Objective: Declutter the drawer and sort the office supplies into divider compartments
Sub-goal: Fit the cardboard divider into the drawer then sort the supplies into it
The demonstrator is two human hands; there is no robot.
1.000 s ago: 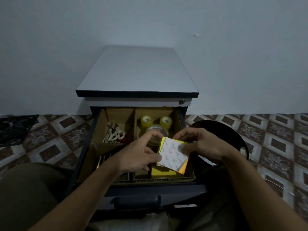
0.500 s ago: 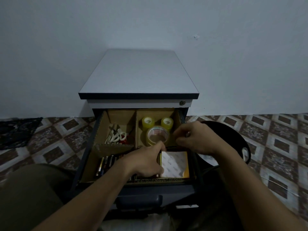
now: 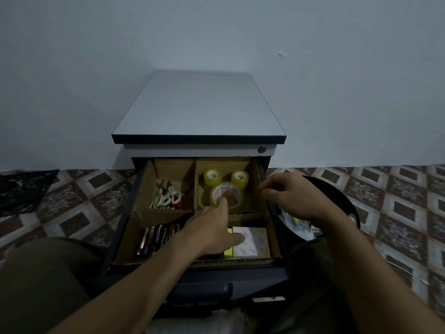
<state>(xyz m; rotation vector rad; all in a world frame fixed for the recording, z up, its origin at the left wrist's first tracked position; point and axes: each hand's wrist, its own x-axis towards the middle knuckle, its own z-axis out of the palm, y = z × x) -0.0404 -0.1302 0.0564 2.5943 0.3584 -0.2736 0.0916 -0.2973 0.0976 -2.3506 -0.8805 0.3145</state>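
The open drawer [image 3: 274, 213] holds a cardboard divider with several compartments. Scissors [image 3: 166, 197] lie in the back left one. Two small yellow tape rolls [image 3: 213, 177] and a large clear tape roll [image 3: 228, 195] sit in the back right one. Batteries and pens [image 3: 155, 238] fill the front left one. A white and yellow sticky-note pad [image 3: 254, 242] lies flat in the front right one. My left hand [image 3: 212, 227] hovers spread over the drawer's middle, thumb on the pad, forefinger toward the large roll. My right hand [image 3: 286, 191], fingers loosely curled and empty, is at the drawer's right wall.
The drawer belongs to a small cabinet [image 3: 199, 107] with a grey top against a pale wall. A black round bin [image 3: 337, 201] with scraps stands on the patterned tile floor to the right. My knees flank the drawer front.
Both hands held the sticky-note pad above the drawer; it now lies flat in the front right compartment. My left hand has opened and reached toward the back, my right hand has drawn away to the right.
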